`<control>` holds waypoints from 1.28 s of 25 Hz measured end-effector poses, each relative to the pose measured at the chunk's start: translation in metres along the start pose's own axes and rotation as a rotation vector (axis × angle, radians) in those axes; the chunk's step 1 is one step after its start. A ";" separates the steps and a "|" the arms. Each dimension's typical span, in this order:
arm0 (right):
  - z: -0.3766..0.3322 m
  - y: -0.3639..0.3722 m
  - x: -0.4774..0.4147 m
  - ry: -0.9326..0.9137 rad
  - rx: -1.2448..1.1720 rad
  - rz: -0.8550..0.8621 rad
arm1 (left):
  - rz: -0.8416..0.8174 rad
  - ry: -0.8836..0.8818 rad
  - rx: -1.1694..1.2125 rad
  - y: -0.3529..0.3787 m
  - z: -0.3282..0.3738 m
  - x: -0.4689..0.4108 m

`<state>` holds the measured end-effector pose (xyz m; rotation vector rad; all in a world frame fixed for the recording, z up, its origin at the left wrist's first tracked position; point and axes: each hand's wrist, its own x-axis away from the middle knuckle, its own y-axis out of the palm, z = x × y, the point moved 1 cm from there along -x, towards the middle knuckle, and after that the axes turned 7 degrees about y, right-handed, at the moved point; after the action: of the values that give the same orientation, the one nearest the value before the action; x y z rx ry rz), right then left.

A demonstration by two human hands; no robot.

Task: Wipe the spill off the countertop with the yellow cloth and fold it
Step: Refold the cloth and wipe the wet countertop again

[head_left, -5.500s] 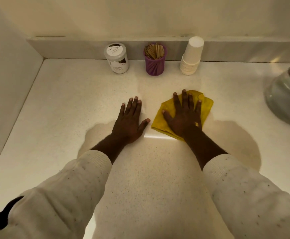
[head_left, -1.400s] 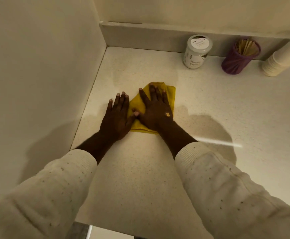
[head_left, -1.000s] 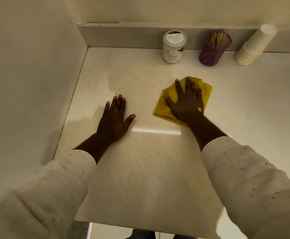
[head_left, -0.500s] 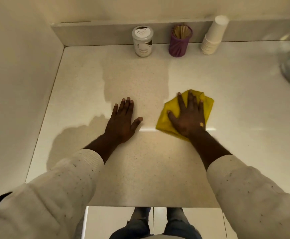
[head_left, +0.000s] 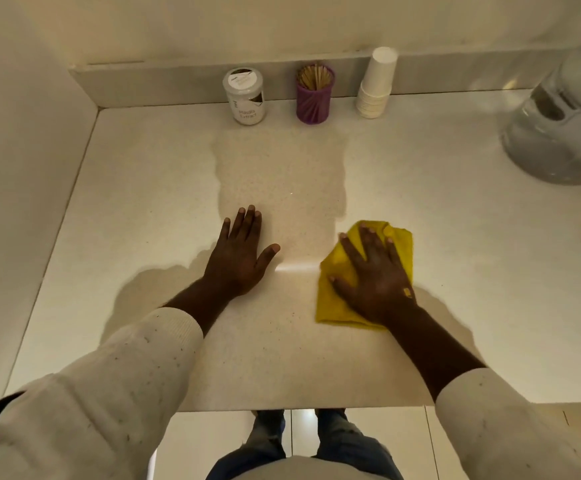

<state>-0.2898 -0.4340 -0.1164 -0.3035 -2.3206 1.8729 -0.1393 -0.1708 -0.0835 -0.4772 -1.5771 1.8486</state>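
Observation:
The yellow cloth (head_left: 332, 303) lies crumpled on the pale speckled countertop (head_left: 490, 271), right of centre. My right hand (head_left: 374, 275) presses down on it with fingers spread, covering most of it. About a hand's width to the left, my left hand (head_left: 239, 258) rests flat on the bare counter, fingers together and thumb out, holding nothing. I cannot make out any liquid on the surface; the darker patches look like shadows.
Along the back wall stand a white labelled jar (head_left: 246, 97), a purple cup of wooden sticks (head_left: 314, 95) and a stack of paper cups (head_left: 375, 84). A grey appliance (head_left: 559, 133) sits at the far right. A side wall (head_left: 22, 168) bounds the left.
My right hand slid the cloth to the right, away from my left hand, then slightly toward the front edge. My left hand stayed flat on the counter.

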 end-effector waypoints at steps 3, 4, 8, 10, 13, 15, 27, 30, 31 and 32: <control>0.024 -0.006 -0.022 0.081 0.032 -0.057 | 0.023 -0.003 0.020 0.000 0.008 -0.001; 0.024 -0.005 -0.030 0.091 0.038 -0.056 | 0.025 -0.009 0.018 0.000 0.009 -0.002; -0.007 -0.001 -0.048 0.051 0.029 -0.061 | 0.013 -0.049 0.024 0.001 0.009 -0.007; -0.033 0.005 -0.047 -0.014 0.009 -0.102 | 0.023 -0.070 0.030 -0.002 0.006 -0.008; -0.087 0.015 -0.031 -0.170 -0.057 -0.154 | 0.050 -0.106 0.028 -0.009 -0.006 -0.004; -0.126 0.024 -0.015 -0.290 -0.085 -0.185 | 0.068 -0.136 0.025 -0.013 -0.017 0.006; -0.275 0.057 -0.003 -0.427 -0.123 -0.199 | 0.158 -0.337 0.093 -0.012 -0.109 0.100; -0.296 0.061 -0.021 -0.403 -0.099 -0.213 | 0.158 -0.330 0.104 -0.011 -0.125 0.108; -0.301 0.060 -0.028 -0.403 -0.089 -0.225 | 0.154 -0.326 0.112 -0.011 -0.130 0.108; -0.306 0.060 -0.035 -0.407 -0.077 -0.233 | 0.154 -0.320 0.120 -0.012 -0.134 0.108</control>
<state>-0.1790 -0.1407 -0.1094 0.3613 -2.5427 1.8696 -0.1271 0.0007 -0.0852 -0.2632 -1.6584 2.2105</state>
